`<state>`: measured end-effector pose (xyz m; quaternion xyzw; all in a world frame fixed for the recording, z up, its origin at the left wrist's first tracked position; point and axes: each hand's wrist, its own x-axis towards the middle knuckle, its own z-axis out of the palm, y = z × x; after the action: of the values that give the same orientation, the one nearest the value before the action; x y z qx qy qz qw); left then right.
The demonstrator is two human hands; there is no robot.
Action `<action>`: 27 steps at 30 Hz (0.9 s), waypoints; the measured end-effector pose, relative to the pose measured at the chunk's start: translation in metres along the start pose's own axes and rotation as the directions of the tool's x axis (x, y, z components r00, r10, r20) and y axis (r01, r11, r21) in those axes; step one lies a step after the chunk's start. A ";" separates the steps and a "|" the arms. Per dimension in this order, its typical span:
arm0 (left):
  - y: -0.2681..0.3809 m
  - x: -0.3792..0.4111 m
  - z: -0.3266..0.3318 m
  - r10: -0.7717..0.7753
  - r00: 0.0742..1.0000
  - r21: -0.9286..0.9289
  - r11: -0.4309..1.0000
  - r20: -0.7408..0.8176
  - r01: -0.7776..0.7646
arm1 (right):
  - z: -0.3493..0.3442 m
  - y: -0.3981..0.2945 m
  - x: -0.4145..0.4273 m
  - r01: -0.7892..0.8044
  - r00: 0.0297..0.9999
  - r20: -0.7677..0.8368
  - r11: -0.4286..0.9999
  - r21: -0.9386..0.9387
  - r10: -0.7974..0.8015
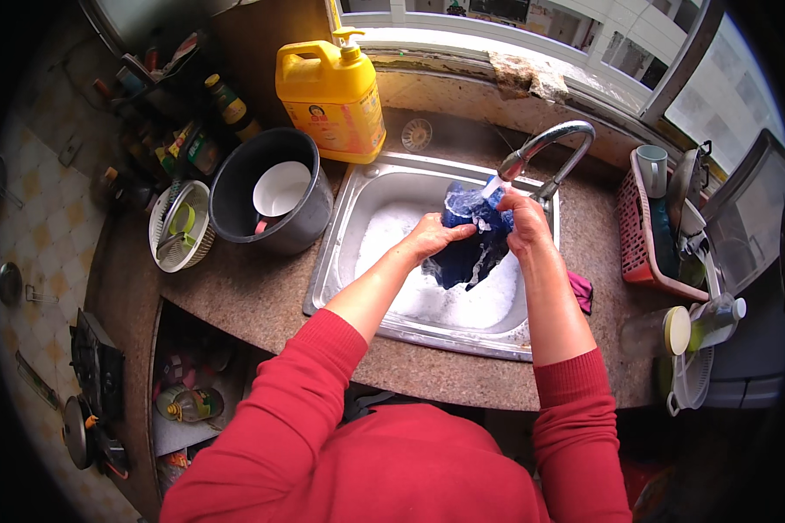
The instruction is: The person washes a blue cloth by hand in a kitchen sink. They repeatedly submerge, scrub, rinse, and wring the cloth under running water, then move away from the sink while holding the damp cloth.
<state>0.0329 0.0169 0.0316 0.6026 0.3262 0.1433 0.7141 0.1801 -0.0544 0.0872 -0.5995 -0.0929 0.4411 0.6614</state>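
Note:
A wet dark blue cloth (474,252) hangs over the metal sink (340,258), stretched between my two hands. My left hand (435,235) grips its left edge, with the thumb lying across the fabric. At its upper right, my right hand (523,212) holds a bunched part close under the spout of the curved metal faucet (549,137). Water runs from the spout onto the cloth. White suds (409,294) cover the water in the basin below, and the lower end of the cloth hangs at them.
Left of the sink are a black bucket (268,242) holding a white bowl (281,188), a white basket (190,261) and a yellow pump jug (330,98). On the right stand a red dish basket (634,229) and a lidded jar (654,330). A magenta cloth (580,292) lies beside the sink.

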 end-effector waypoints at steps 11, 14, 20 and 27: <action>0.027 0.003 -0.013 -0.053 0.996 -0.310 0.950 -0.073 0.028 | -0.061 0.022 0.026 -0.003 0.997 -0.078 0.999 0.038 0.006; 0.036 0.010 -0.022 -0.044 0.997 -0.470 0.880 0.058 0.066 | -0.066 0.036 0.027 0.024 0.999 -0.023 0.999 0.026 -0.023; 0.046 0.019 -0.018 -0.009 0.999 -0.498 0.867 0.045 0.030 | -0.053 0.054 0.003 -0.160 0.986 0.012 0.965 -0.206 0.166; 0.059 0.017 0.005 0.111 0.994 -0.251 0.962 -0.014 -0.111 | -0.046 0.091 -0.007 -0.275 0.960 -0.023 0.927 -0.254 0.279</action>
<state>0.0596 0.0368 0.0833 0.5247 0.2709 0.2233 0.7755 0.1634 -0.1016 -0.0018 -0.6836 -0.0678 0.5184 0.5092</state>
